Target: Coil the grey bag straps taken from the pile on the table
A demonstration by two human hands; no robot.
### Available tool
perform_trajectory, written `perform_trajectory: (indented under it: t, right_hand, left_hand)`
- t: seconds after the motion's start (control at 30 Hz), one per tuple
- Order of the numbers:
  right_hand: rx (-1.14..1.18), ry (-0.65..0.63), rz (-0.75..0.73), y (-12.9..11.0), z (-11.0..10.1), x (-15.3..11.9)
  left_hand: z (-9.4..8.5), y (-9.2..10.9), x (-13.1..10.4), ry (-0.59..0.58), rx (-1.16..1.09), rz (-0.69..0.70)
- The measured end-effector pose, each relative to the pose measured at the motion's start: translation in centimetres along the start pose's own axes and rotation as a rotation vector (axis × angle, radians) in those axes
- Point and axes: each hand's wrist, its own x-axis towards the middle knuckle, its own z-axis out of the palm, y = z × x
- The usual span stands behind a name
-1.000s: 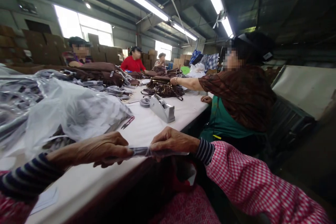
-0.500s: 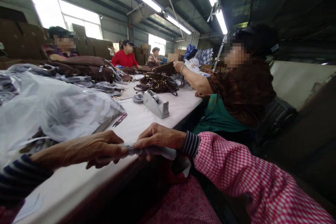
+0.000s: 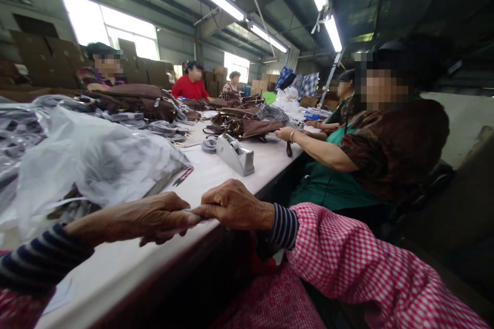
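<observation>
Over the table's near edge, my left hand [image 3: 170,218] and my right hand [image 3: 235,205] meet with fingertips almost touching. Both are closed on a grey strap [image 3: 203,219], of which only a thin sliver shows between thumb and fingers; the rest is hidden behind the hands. The left thumb lies along the top, and the right fingers are curled over. Beyond them on the white table [image 3: 96,277] lie a pair of thread snips [image 3: 183,177] with a pinkish handle and a grey tape dispenser [image 3: 235,157]. A coiled grey strap [image 3: 209,145] rests behind the dispenser.
A clear plastic bag [image 3: 92,154] of grey pieces fills the left side. Grey straps [image 3: 162,127] with metal hooks and brown bags [image 3: 135,95] are piled behind. At right, a co-worker's hand [image 3: 284,133] holds a brown bag [image 3: 260,127]. Others sit farther back.
My right hand has turned over the grey strap, whose free end no longer shows at right. The co-worker's hand has come down and nearer with a brown bag. The view has shifted slightly.
</observation>
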Motion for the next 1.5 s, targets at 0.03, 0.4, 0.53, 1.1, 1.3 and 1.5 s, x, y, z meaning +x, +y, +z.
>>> perform_trajectory:
  t: [0.03, 0.4, 0.53, 1.1, 1.3, 1.5]
  right_hand:
    - [0.04, 0.015, 0.01, 0.0, 0.1, 0.0]
    - [0.62, -0.096, 0.169, 1.3, -2.5, 0.2]
    - [0.509, -0.023, 0.217, 3.3, -3.0, -2.6]
    - [0.257, 0.485, 0.171, 4.4, 6.0, -1.6]
    - [1.044, 0.323, 0.364, 1.3, 8.2, -0.6]
    - [1.195, 0.259, 0.435, 0.4, 7.4, 0.9]
  left_hand:
    - [0.3, 0.7, -0.1, -0.037, 0.068, -0.032]
    - [1.3, 0.4, -0.6, -0.089, 0.033, 0.086]
    - [0.5, -0.5, -1.4, -0.01, -0.105, 0.152]
    - [3.4, 5.1, -0.4, 0.208, -0.814, 0.27]
    - [4.5, 4.1, 1.8, 0.305, -0.975, 0.364]
    - [3.8, 2.3, 2.6, 0.397, -0.961, 0.446]
